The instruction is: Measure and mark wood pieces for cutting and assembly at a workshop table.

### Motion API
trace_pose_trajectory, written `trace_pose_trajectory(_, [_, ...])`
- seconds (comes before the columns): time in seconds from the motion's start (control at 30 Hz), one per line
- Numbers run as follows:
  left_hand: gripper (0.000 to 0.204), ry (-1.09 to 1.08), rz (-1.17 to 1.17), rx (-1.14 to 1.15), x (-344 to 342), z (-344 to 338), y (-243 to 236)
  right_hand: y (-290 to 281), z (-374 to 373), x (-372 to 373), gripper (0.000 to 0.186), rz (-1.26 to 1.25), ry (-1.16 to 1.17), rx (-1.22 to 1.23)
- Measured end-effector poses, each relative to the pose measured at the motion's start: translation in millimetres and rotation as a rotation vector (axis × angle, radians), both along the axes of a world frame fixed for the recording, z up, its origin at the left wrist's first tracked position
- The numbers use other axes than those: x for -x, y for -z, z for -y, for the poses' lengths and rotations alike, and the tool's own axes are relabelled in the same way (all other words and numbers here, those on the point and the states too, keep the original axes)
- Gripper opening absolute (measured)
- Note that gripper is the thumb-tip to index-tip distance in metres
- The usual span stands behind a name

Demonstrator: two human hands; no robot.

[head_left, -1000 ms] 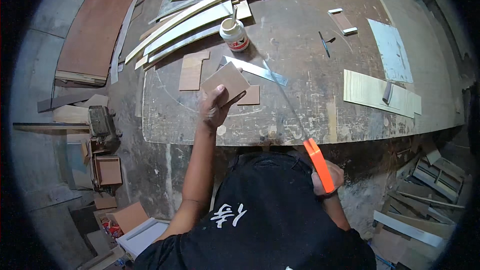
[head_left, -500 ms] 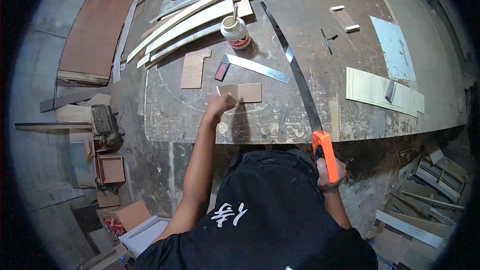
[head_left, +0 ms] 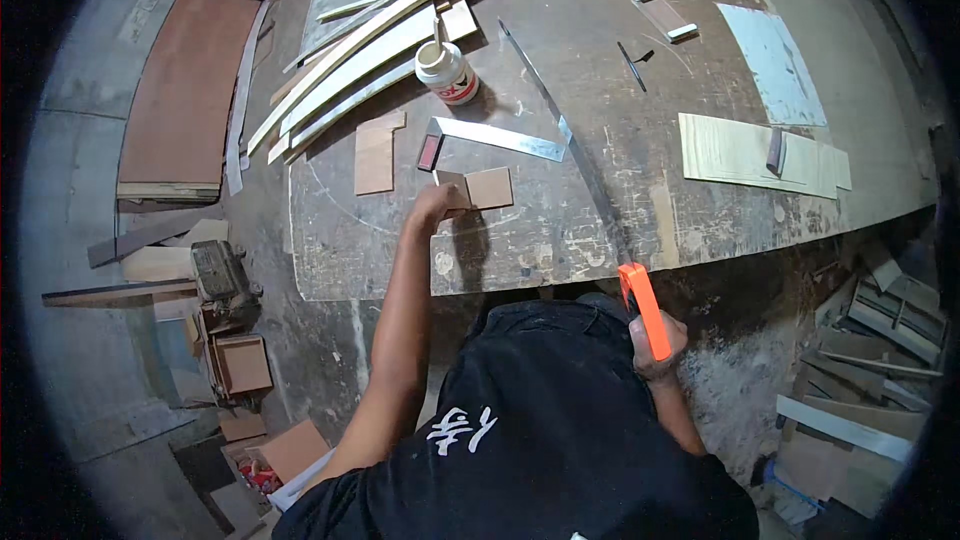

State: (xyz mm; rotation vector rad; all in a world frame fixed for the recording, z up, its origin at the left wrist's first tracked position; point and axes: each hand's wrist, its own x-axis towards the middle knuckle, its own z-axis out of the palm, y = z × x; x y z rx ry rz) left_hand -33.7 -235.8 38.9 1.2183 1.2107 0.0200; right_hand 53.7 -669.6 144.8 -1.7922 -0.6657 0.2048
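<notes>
My right hand [head_left: 662, 348] is closed round the orange handle of a handsaw [head_left: 588, 165]. The saw's long dark blade stretches away over the worktable, its tip toward the far side. At the table's near part, my left hand [head_left: 436, 208] grips a small thin wooden piece [head_left: 455, 183] that stands up at an angle; some fingers are hidden behind the hand. Beside it on the right lies a small flat wooden rectangle [head_left: 490, 188]. Just beyond, a try square [head_left: 500, 137] with a silver blade lies on the tabletop. A notched wooden piece [head_left: 374, 160] rests to the left.
An open white jar [head_left: 447, 75] with a stick in it stands beside a pile of wood strips [head_left: 380, 60]. Right on the worktable [head_left: 560, 240] lie a pale board [head_left: 740, 155], a whitish sheet [head_left: 775, 65] and a pen-like tool [head_left: 632, 67]. Wood scraps [head_left: 870, 380] crowd the floor.
The whole view has turned slightly, so the table's things appear shifted left. Both hands keep their holds on the saw and the wooden piece.
</notes>
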Motion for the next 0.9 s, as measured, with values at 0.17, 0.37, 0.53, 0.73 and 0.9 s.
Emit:
trace_pose_trajectory(0.17, [0.033, 0.017, -0.02, 0.006, -6, 6, -4, -2, 5, 4, 0.015, -0.1, 0.012, 0.031])
trace_pose_trajectory(0.37, [0.037, 0.012, 0.004, 0.033, -4, 4, -4, -1, 8, 5, 0.015, -0.118, 0.005, 0.037])
trace_pose_trajectory(0.53, [0.039, 0.056, -0.104, -0.061, -7, 9, -9, 2, 8, 4, 0.013, -0.069, 0.009, 0.027])
trace_pose_trajectory(0.73, [0.04, 0.015, -0.075, -0.012, -3, 4, -2, 4, 5, 3, 0.013, -0.066, 0.001, -0.007])
trace_pose_trajectory(0.9, [0.04, 0.056, -0.105, -0.035, -16, 13, -18, 25, 14, 4, 0.013, -0.111, 0.015, 0.031])
